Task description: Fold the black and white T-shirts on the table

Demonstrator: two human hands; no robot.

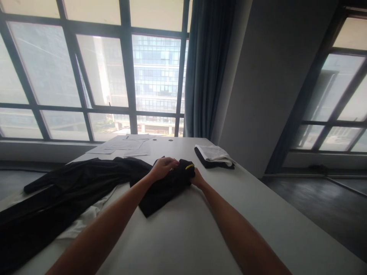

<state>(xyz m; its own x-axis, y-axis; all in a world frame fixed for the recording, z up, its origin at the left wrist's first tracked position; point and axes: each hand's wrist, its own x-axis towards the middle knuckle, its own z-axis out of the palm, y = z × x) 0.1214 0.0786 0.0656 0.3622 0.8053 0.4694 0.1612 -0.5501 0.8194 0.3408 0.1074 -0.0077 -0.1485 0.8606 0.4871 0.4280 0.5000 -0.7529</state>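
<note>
A black garment [160, 193] with a small yellow mark [189, 166] lies bunched on the white table [258, 214]. My left hand [164, 167] rests on top of it with fingers curled, gripping the cloth. My right hand [197, 177] is closed on the garment's right edge, just under the yellow mark. Both arms stretch forward across the table.
A long pile of black cloth [57, 191] sprawls over the table's left side, with white fabric [86, 219] under it. Folded white and dark clothes [214, 154] sit at the far right. Paper sheets [126, 145] lie at the far end by the windows.
</note>
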